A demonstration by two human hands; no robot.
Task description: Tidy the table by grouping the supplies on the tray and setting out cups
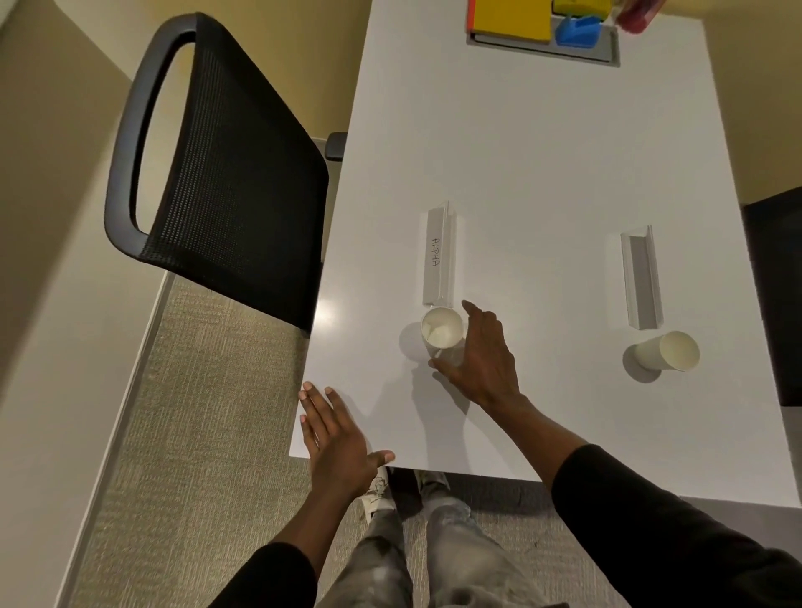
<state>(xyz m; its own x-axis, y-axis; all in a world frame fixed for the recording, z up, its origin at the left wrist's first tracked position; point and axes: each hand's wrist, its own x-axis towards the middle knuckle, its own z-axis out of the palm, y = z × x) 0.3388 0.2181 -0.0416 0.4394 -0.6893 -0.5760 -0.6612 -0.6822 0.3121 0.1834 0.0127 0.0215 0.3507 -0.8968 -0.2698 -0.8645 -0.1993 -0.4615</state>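
A white paper cup [442, 330] stands upright on the white table [542, 165], right at the near end of a name card holder marked "ALPHA" [437, 258]. My right hand [481, 360] curls around the cup's right side, with the thumb in front of it and the index finger behind. My left hand [336, 438] lies flat with spread fingers on the table's near left corner and holds nothing. A second paper cup [666, 356] stands near a second card holder [641, 277] on the right. The grey tray [607, 48] at the far end carries a yellow notebook [512, 19], a blue item [578, 31] and a yellow box [579, 6].
A black mesh chair [225, 173] is pushed up against the table's left side. Another person's hand [637, 15] reaches in at the tray's far right corner. A dark chair [777, 295] sits at the right edge. My legs and shoes [403, 512] are below the table's near edge.
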